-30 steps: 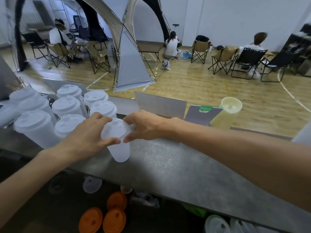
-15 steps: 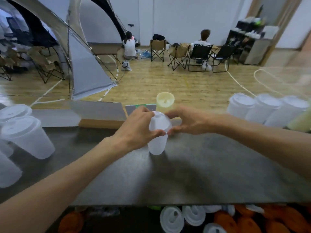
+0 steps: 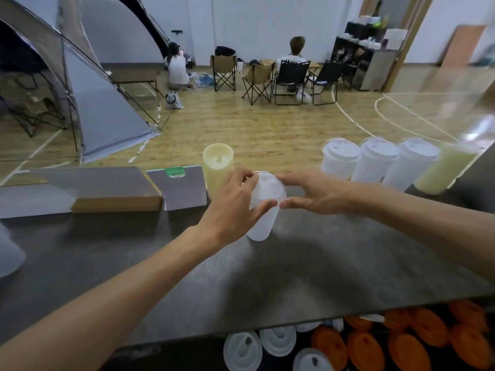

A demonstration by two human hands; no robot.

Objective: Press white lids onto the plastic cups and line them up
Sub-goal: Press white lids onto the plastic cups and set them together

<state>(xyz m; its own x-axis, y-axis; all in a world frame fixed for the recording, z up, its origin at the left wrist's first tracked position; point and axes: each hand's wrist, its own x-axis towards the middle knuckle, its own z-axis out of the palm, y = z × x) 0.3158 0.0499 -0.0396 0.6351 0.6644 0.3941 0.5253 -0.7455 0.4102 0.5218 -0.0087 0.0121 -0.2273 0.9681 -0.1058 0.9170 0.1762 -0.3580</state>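
Note:
A frosted plastic cup [image 3: 261, 223] with a white lid [image 3: 267, 184] stands on the grey counter [image 3: 321, 269], tilted a little. My left hand [image 3: 235, 207] wraps its left side and rim. My right hand [image 3: 313, 192] touches the lid's right edge with thumb and fingers. Three lidded white cups [image 3: 375, 162] stand in a row at the counter's far right, with a yellowish cup [image 3: 444, 172] at the row's right end. Another yellowish lidded cup [image 3: 217, 167] stands behind my left hand. Part of a lidded cup [image 3: 9, 253] shows at the left edge.
A wood-edged flat board [image 3: 107, 188] and a small grey stand [image 3: 178, 187] sit at the counter's back left. Loose white lids [image 3: 267, 344] and orange lids [image 3: 415, 341] lie below the counter's near edge. Beyond are a tent, folding chairs and seated people.
Both hands carried the lidded cup rightward along the counter, away from the cluster of lidded cups at the left. The view followed, bringing the row at the right into sight.

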